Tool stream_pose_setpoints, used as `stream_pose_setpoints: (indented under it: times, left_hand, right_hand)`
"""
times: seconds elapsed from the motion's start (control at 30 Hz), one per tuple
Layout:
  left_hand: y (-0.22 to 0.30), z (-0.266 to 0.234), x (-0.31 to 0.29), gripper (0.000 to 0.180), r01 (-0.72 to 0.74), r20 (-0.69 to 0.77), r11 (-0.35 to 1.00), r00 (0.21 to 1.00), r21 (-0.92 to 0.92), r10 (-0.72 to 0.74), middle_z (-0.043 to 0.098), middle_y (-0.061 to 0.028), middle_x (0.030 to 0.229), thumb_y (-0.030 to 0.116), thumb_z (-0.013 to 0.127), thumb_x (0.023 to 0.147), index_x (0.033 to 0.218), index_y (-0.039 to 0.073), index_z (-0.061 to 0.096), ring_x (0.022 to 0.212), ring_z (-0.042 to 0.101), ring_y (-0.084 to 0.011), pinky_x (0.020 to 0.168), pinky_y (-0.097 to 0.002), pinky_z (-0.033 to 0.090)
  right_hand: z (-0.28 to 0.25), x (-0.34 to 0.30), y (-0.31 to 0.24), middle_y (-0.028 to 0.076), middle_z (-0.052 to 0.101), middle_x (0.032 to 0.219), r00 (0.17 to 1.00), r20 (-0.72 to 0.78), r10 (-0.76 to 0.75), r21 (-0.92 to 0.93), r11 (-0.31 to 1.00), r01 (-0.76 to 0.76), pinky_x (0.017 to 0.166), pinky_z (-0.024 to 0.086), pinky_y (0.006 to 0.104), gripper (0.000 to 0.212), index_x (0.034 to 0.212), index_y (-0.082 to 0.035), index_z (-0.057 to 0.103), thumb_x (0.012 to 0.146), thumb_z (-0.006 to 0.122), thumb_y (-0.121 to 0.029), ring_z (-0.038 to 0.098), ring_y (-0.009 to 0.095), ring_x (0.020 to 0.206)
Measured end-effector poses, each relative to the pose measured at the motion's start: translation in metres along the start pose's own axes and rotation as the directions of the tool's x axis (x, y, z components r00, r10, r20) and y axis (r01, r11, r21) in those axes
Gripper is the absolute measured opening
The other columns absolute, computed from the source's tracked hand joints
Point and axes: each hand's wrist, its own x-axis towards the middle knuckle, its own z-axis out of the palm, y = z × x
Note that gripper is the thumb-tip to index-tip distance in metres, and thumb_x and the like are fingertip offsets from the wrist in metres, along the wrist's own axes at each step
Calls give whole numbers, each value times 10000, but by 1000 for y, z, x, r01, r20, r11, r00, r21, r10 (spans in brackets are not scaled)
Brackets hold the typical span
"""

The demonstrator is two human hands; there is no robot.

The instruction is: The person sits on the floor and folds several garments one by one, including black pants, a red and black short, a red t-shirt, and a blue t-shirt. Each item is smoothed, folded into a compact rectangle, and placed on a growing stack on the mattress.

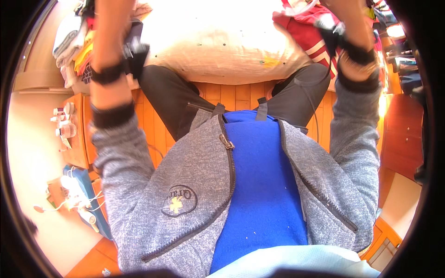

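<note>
My left hand [142,9] is at the upper left and mostly cut off by the top edge; only a bit of its fingers shows, beside the pale bedcover [222,44]. My right hand [344,4] reaches the top edge at the right, its fingers out of view. Close to it on the bed lies a red garment with white stripes [303,34]. Whether either hand holds anything is hidden. Black straps circle both wrists, with a dark device [135,53] on the left one and another device [330,30] on the right.
Folded clothes [74,44] are stacked at the far left. Below them stands a wooden cabinet [81,134] with small bottles [66,125]. A blue case [92,194] with cords lies nearer. At the right is a reddish-brown cabinet [403,134]. My knees are against the bed.
</note>
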Motion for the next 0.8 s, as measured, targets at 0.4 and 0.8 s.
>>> stream_pose_setpoints:
  times: [0.4,0.8]
  left_hand:
    - [-39,62,-264,300,476,612,865,640,159,-464,564,-118,988,-2,679,833,1122,-5,598,925,579,-270,855,-363,483]
    - [-67,57,-210,208,793,449,525,608,-308,-655,620,-13,982,82,642,967,1150,23,564,880,592,-96,789,-250,475]
  right_hand:
    - [107,-212,-34,80,721,1071,718,692,79,268,895,-357,880,521,362,426,1195,-122,693,778,633,-58,667,277,941]
    - [121,-119,44,67,707,1021,833,552,42,182,969,-169,839,523,403,384,1084,-180,726,750,622,-23,661,281,954]
